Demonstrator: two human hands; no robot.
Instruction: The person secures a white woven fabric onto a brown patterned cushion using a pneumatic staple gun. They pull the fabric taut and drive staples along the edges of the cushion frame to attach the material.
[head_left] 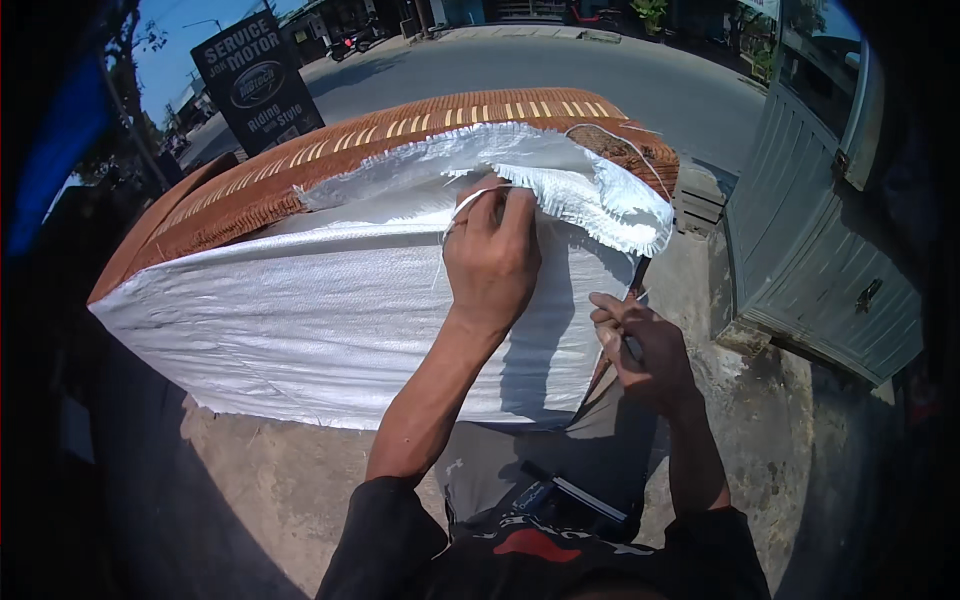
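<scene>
A big piece of upholstered furniture with ribbed brown fabric (225,222) and a row of cream dashes lies before me. White woven plastic cloth (290,325) covers the side facing me, its frayed upper flap (625,200) folded loosely outward. My left hand (492,255) is closed at that upper edge, pinching the cloth; its fingertips are partly hidden. A thin white string (470,205) loops over its fingers. Lower right, beside the cloth's right edge, my right hand (645,350) is curled closed around a small dark thing, mostly hidden in the palm.
Grey metal gate panels (800,220) stand at the right. Behind the furniture are a black signboard (255,85) and an asphalt road (480,70). Concrete ground (270,490) lies below. My knee, in grey trousers (610,440), is close under the furniture.
</scene>
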